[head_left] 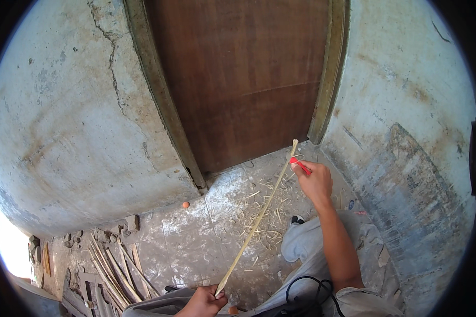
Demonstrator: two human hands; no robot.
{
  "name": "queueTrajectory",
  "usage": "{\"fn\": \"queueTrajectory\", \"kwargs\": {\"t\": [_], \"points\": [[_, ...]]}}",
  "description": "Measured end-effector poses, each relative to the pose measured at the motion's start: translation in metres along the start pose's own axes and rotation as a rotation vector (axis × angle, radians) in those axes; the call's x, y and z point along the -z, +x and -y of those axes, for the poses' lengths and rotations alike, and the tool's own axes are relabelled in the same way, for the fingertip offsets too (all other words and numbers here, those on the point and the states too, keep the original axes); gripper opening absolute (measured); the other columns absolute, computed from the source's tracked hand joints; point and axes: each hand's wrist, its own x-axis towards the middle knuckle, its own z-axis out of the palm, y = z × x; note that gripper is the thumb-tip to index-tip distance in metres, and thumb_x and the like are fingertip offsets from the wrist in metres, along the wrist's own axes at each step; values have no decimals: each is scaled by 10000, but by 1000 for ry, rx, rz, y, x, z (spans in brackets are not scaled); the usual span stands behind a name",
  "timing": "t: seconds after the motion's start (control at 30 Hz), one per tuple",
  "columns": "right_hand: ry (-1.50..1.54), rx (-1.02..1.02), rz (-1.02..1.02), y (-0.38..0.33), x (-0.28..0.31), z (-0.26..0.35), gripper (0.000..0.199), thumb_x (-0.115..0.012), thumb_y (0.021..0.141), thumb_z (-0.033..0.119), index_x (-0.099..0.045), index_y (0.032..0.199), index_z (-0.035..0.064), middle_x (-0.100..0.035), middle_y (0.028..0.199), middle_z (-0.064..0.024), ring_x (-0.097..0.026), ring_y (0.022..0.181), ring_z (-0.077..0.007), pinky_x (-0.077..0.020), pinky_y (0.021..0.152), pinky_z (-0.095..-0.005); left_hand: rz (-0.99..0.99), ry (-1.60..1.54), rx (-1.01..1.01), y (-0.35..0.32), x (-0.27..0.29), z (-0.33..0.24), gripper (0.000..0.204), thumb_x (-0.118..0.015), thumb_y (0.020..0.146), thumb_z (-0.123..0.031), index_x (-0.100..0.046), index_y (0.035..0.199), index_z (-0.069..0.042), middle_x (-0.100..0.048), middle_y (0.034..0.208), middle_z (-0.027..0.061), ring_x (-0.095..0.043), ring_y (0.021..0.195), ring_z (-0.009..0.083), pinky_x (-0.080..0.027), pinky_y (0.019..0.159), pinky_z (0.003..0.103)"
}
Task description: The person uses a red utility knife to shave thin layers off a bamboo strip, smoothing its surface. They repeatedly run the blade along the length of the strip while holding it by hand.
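A long, thin pale strip, which looks like bamboo, slants from low centre up to the right over the floor. Its near end is gripped in my left hand, thumb and fingers closed on it. Close to the strip's far end, my right hand is closed round a small red hand tool, which sits against the strip. The tool's blade is too small to make out. A thin curled shaving shows beside the tool. More pale shavings lie scattered on the floor below the strip.
Several long split strips lie in a bundle at lower left, near rubble along the wall. A small orange ball-like thing rests on the floor. A brown door stands ahead between worn walls. A black cable loops over my lap.
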Motion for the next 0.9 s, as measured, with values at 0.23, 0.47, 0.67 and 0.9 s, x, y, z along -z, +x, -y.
{"fn": "queueTrajectory", "kwargs": {"t": [0.23, 0.47, 0.67, 0.9], "points": [[-48, 6, 18, -5, -4, 10, 318, -669, 897, 415, -770, 1077, 173, -737, 877, -148, -703, 823, -366, -535, 728, -486, 41, -240, -54, -2, 2, -1, 264, -583, 870, 15, -409, 729, -127, -375, 637, -32, -362, 605, 62, -316, 518, 284], [-143, 155, -44, -2, -16, 7, 324, -650, 921, 388, -753, 1113, 149, -728, 877, -180, -698, 815, -396, -537, 725, -500, 33, -175, 20, -18, -1, 5, 199, -563, 916, -8, -467, 762, -87, -342, 605, -11, -305, 573, 85, -302, 512, 305], [40, 13, -11, 12, -15, -16, 344, -639, 928, 415, -763, 1059, 123, -717, 830, -182, -701, 794, -386, -544, 713, -471, -199, -189, 41, -77, 8, 78, 283, -549, 945, -1, -479, 688, -95, -424, 560, -31, -386, 497, 68, -294, 453, 267], [19, 272, 721, -56, -43, 2, 404, -644, 915, 465, -763, 1005, 90, -709, 828, -200, -700, 800, -378, -539, 745, -464, -359, -218, 173, -62, 11, 54, 288, -472, 1028, -96, -537, 748, -78, -399, 508, -30, -347, 393, 76, -254, 371, 280]]}}
